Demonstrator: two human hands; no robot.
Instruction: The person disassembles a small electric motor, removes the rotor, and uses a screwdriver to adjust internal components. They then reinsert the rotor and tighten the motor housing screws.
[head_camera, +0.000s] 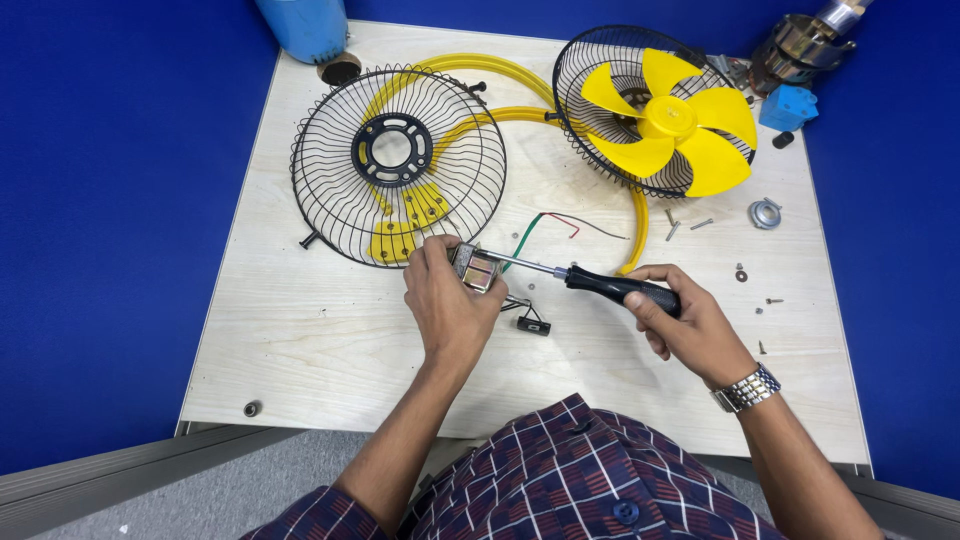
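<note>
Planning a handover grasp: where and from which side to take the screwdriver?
Take the screwdriver by its black handle, from the right end, where the right hand wraps it now. It lies nearly level, its thin metal shaft pointing left into the small part in the left hand.

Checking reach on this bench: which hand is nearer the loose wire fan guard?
Left. The left hand sits just below the wire fan guard, almost at its lower rim, holding a small metal part. The right hand grips a screwdriver farther right.
</note>
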